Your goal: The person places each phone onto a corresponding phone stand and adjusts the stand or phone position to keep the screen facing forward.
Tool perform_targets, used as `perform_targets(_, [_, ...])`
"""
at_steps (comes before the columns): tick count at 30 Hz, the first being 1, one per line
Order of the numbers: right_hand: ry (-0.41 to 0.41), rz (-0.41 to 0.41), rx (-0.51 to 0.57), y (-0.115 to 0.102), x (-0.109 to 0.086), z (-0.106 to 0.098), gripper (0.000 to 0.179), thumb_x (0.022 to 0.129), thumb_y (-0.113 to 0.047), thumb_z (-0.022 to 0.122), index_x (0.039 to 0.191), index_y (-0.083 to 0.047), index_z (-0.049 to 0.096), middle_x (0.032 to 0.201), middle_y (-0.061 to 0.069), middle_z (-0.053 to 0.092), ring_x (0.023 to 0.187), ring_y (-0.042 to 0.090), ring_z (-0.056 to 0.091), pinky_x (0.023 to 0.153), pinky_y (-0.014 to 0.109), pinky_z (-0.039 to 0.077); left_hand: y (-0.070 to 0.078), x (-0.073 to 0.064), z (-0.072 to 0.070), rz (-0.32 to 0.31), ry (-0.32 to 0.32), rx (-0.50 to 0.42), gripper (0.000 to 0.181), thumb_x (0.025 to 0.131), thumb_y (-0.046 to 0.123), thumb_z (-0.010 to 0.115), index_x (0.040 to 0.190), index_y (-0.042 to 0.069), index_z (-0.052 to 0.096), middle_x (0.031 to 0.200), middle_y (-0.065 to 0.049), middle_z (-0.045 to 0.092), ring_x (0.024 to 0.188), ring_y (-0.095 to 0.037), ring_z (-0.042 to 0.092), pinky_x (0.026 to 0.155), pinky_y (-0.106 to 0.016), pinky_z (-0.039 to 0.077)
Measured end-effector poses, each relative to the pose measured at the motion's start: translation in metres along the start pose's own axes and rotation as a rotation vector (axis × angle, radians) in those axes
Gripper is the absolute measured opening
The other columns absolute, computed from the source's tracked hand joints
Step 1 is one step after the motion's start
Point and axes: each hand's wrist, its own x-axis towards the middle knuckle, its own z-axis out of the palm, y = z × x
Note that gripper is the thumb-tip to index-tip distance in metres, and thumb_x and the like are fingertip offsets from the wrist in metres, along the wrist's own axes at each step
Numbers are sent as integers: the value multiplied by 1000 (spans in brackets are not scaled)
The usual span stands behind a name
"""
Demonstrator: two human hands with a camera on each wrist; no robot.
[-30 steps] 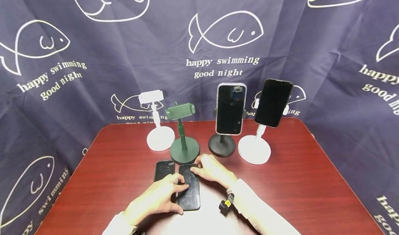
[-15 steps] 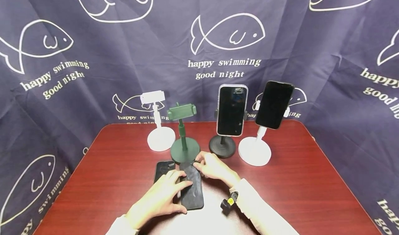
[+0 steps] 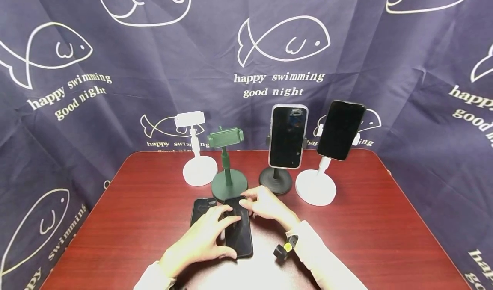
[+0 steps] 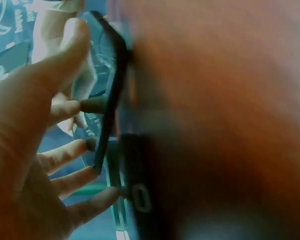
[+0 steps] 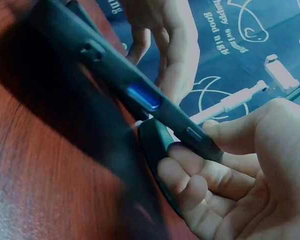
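Observation:
A black smartphone [image 3: 239, 236] lies between the two hands at the middle of the table's near half. My right hand [image 3: 266, 206] pinches its far right corner, thumb on the screen side and fingers curled below. In the right wrist view the side edge of the smartphone [image 5: 112, 70] stands off the tabletop with a shadow beneath. My left hand [image 3: 200, 241] rests spread fingertips on the screen, its thumb at the near left corner. A second smartphone [image 3: 202, 208] lies to the left, partly hidden under the left hand. Just beyond stands a green phone stand [image 3: 229, 186].
A white phone stand [image 3: 200, 171] stands at the back left. At the back right, a black stand [image 3: 275, 182] bears a pale-framed phone [image 3: 288, 136], and another white stand [image 3: 316, 188] bears a tilted black phone [image 3: 340, 129]. A dark fish-print curtain [image 3: 208, 54] surrounds the red table [image 3: 369, 221].
The smartphone between the hands has shifted slightly right and away from me, with both hands moving along with it. The stands and other phones keep their places.

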Motion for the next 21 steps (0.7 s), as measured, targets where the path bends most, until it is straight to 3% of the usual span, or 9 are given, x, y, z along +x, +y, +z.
perform_targets(4, [26, 19, 39, -5, -3, -3, 27, 96, -12, 68, 120, -1, 71, 73, 8, 71, 59, 30, 69, 53, 39, 58, -3, 7, -6, -26, 71, -133, 75, 79, 63, 80, 141, 23, 61, 145, -4, 51, 134, -21, 51, 106, -44, 50])
perform_targets(8, [62, 54, 64, -14, -6, -5, 29, 96, -13, 69, 123, -3, 70, 77, 6, 73, 58, 40, 68, 50, 50, 57, -2, 13, -14, -112, 151, -311, 75, 88, 43, 82, 152, 21, 50, 146, -6, 48, 119, -21, 60, 94, -40, 56])
perform_targets(11, [94, 26, 52, -17, -6, -7, 29, 95, -13, 69, 123, -5, 70, 77, 5, 73, 58, 40, 68, 48, 43, 56, 1, 19, -16, -188, 232, -410, 80, 90, 28, 81, 158, 21, 40, 143, -10, 48, 106, -22, 65, 84, -36, 59])
perform_targets(13, [109, -4, 48, -18, -6, -8, 28, 95, -13, 70, 122, -6, 71, 78, 5, 74, 58, 40, 68, 48, 37, 54, 4, 25, -18, -248, 304, -457, 81, 89, 20, 81, 158, 19, 39, 137, -14, 51, 103, -23, 67, 81, -35, 60])
perform_targets(16, [128, -49, 57, -20, -6, -11, 26, 94, -11, 70, 120, -7, 72, 78, 6, 74, 59, 41, 67, 50, 31, 52, 6, 37, -22, -348, 396, -553, 74, 89, 12, 80, 153, 13, 44, 125, -18, 55, 84, -17, 70, 70, -28, 60])
perform_targets(18, [138, -80, 78, -19, -5, -12, 26, 94, -10, 71, 119, -7, 72, 77, 8, 74, 59, 40, 66, 52, 31, 53, 7, 45, -26, -405, 427, -563, 65, 90, 11, 78, 148, 11, 50, 118, -18, 60, 77, -14, 69, 68, -26, 58])
perform_targets(21, [153, -110, 111, -21, -4, -13, 26, 94, -9, 71, 120, -6, 72, 77, 10, 73, 60, 41, 65, 57, 37, 56, 10, 56, -33, -459, 412, -518, 48, 93, 16, 76, 139, 14, 61, 114, -15, 70, 73, -15, 68, 67, -28, 55])
